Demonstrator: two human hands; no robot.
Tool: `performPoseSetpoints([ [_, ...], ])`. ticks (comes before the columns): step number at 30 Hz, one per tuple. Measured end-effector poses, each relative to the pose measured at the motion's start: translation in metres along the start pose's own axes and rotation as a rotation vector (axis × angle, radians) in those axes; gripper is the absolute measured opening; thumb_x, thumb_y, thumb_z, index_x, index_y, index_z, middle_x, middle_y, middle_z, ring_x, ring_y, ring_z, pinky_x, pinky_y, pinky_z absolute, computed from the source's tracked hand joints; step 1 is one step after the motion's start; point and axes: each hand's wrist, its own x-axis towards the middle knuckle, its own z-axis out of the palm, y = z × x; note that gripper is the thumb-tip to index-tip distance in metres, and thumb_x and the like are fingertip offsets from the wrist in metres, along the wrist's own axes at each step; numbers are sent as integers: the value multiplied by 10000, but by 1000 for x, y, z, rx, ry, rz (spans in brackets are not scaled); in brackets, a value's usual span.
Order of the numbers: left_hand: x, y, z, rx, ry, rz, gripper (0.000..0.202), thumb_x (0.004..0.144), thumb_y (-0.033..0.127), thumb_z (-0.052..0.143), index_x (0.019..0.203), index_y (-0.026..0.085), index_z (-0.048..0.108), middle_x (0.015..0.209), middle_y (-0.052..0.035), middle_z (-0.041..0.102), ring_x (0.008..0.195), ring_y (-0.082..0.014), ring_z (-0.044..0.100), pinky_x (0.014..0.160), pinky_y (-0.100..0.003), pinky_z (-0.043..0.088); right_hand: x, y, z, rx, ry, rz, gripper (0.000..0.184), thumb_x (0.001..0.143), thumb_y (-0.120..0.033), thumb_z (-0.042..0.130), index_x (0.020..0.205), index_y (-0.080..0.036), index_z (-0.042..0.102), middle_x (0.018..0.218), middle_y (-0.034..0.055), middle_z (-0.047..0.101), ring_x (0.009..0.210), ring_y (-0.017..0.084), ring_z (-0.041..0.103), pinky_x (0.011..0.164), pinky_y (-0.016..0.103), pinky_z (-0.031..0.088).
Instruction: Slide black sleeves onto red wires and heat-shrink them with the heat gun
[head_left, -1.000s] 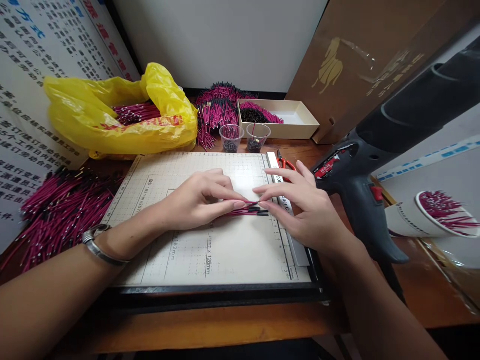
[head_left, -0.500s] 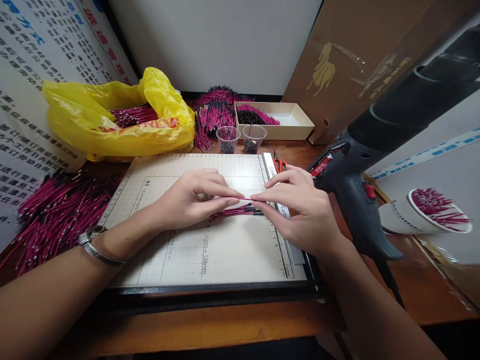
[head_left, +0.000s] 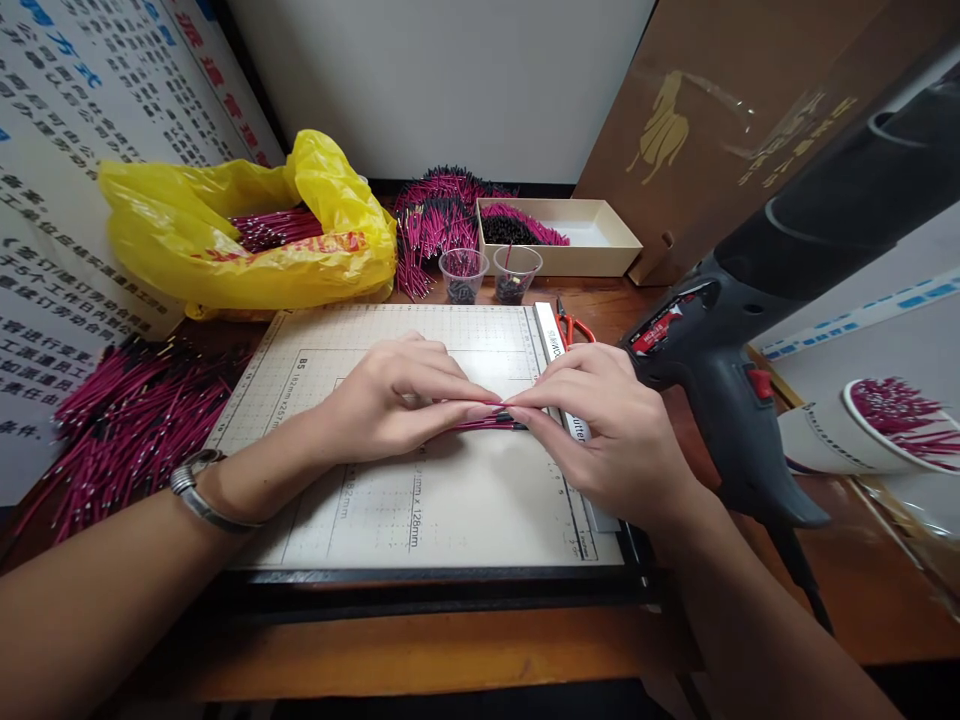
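Observation:
Both hands meet over a cream cutting board (head_left: 390, 500) with a printed grid. My left hand (head_left: 390, 400) lies curled over a small bundle of magenta wires with black tips (head_left: 491, 421), its fingertips pinching them. My right hand (head_left: 607, 430) faces it with thumb and forefinger closed on the black ends of the same bundle. The wires lie low on the board between the two sets of fingertips.
A black heat gun (head_left: 720, 380) stands just right of my right hand. Behind the board are two clear cups (head_left: 487, 275), red snips (head_left: 574, 328), a cardboard tray (head_left: 592, 240) and a yellow bag (head_left: 247, 235) of wires. Loose magenta wires (head_left: 127, 420) pile at left; a paper cup (head_left: 885, 430) sits at right.
My fingertips lifted one wire half a second ago; now both hands have come down and pressed together on the bundle lying on the board.

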Motion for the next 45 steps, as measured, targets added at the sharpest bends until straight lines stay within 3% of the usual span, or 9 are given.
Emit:
performPoseSetpoints([
  [8, 2, 1, 1, -130, -12, -26, 147, 946, 113, 698, 1041, 94, 809, 786, -44, 799, 665, -78, 678, 672, -182, 512, -1, 0, 2, 5, 7, -19, 46, 919, -153, 705, 885, -183, 714, 748, -28, 733, 771, 137, 632, 795, 346, 451],
  [18, 4, 7, 1, 0, 20, 7, 169, 1000, 173, 641, 949, 133, 797, 769, -7, 790, 629, -66, 659, 693, -216, 469, 0, -2, -2, 10, -23, 31, 78, 935, -160, 689, 868, -199, 700, 756, -37, 722, 773, 125, 634, 795, 333, 445],
  [23, 2, 7, -2, 94, -60, -6, 272, 1048, 205, 539, 923, 143, 773, 724, 15, 741, 648, -78, 629, 728, -254, 422, 1, -1, -7, 53, -74, 91, 103, 945, -150, 667, 861, -208, 679, 768, -33, 718, 774, 124, 643, 784, 325, 447],
  [31, 1, 6, -2, 238, -31, 13, 406, 1084, 272, 457, 785, 163, 707, 650, 33, 684, 582, -84, 549, 751, -324, 340, 2, -5, -10, 188, -107, 201, 122, 953, -176, 641, 839, -202, 677, 745, -18, 690, 729, 119, 607, 699, 292, 436],
  [38, 0, 4, -3, 228, -100, 11, 502, 1106, 330, 369, 729, 172, 659, 659, 12, 692, 589, -101, 539, 767, -357, 318, 4, -1, -13, 280, -134, 232, 127, 925, -167, 658, 806, -206, 679, 739, -30, 680, 681, 102, 583, 691, 280, 440],
  [45, 1, 4, -4, 195, -148, 80, 487, 1100, 274, 381, 700, 174, 639, 586, 33, 633, 559, -110, 484, 739, -369, 300, 5, -1, -19, 270, -164, 187, 132, 920, -156, 667, 793, -192, 672, 735, -30, 683, 664, 91, 566, 645, 267, 420],
])
